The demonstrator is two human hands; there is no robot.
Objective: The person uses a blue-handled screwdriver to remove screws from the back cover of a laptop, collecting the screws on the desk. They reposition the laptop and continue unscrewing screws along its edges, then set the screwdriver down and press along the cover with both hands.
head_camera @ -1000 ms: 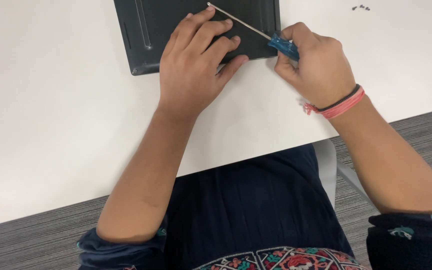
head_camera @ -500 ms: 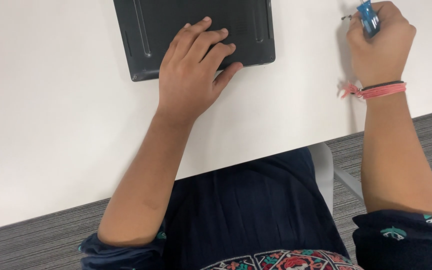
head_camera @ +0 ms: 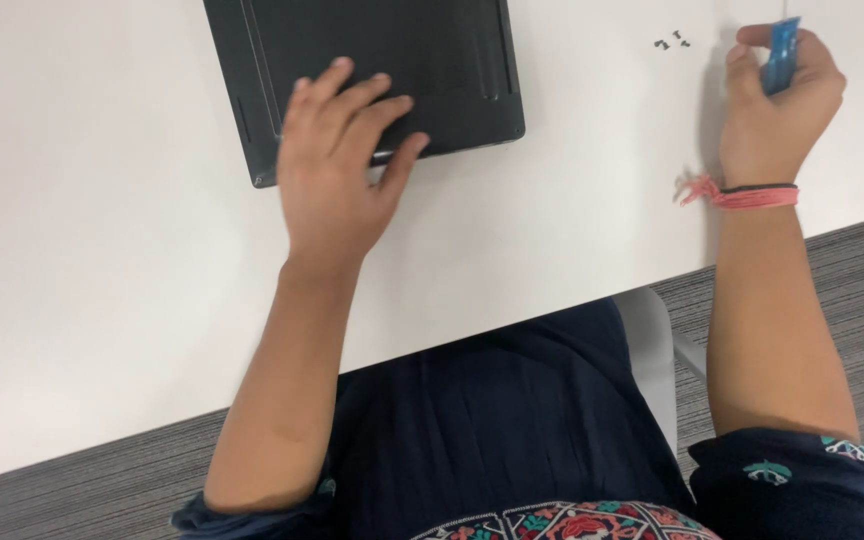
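Observation:
A dark grey laptop lies bottom side up on the white table. My left hand rests flat on its near edge, fingers spread and slightly blurred. My right hand is off to the right, away from the laptop, closed around the blue handle of a screwdriver that points up out of the picture. Three small dark screws lie on the table just left of that hand.
The table's near edge runs diagonally above my lap. Below it are grey striped carpet and part of a white chair seat. A pink and black band circles my right wrist.
My right hand has lifted the screwdriver off the laptop's corner and carried it right, beside the loose screws. My left hand has stayed on the laptop.

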